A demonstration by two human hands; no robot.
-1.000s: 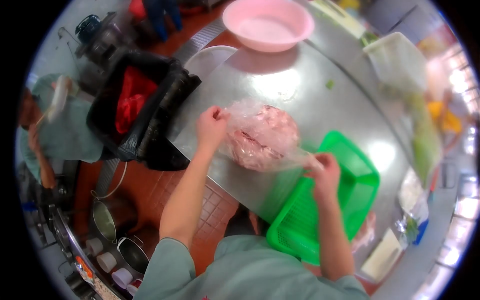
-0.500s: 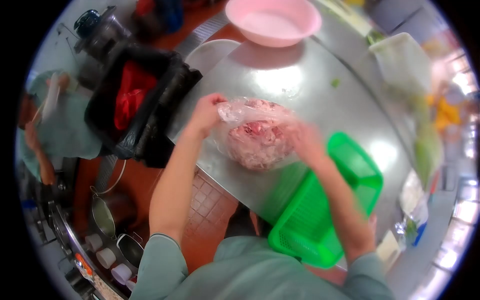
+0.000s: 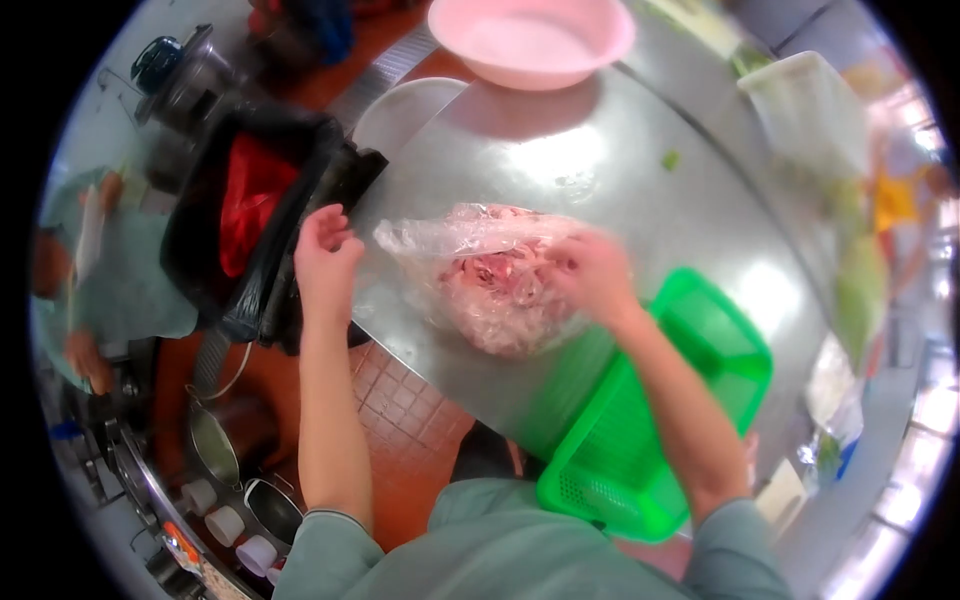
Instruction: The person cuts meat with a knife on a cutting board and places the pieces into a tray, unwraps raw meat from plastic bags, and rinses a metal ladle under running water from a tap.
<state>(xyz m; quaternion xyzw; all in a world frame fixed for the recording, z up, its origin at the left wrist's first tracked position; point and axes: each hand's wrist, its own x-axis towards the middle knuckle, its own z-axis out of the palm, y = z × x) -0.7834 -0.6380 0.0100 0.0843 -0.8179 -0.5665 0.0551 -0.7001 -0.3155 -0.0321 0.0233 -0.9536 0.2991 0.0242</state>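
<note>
A clear plastic bag (image 3: 410, 240) of raw meat lies on the steel table, its upper edge gathered into a fold that stretches to the left. Pinkish-red chunks of meat (image 3: 500, 290) show through and at the bag's opening. My right hand (image 3: 592, 268) grips the bag's right side, thumb and fingers pinched on the plastic. Off to the left of the bag, my left hand (image 3: 328, 255) is raised beside the black-lined bin, its fingers loosely bent and apart, with nothing visible in them. A green plastic basket (image 3: 610, 470) sits under my right forearm.
Red plastic lies inside the black-lined bin (image 3: 185, 240) at the left. A pink basin (image 3: 535, 45) stands at the table's far end, near a white container (image 3: 810, 110). Another person (image 3: 130, 260) is at the far left. Pots (image 3: 212, 445) and white cups (image 3: 225, 525) are at lower left.
My left hand has let go of the bag and moved left toward the bin. The bag's left edge now stretches out loose. My right hand stays at the bag's right side.
</note>
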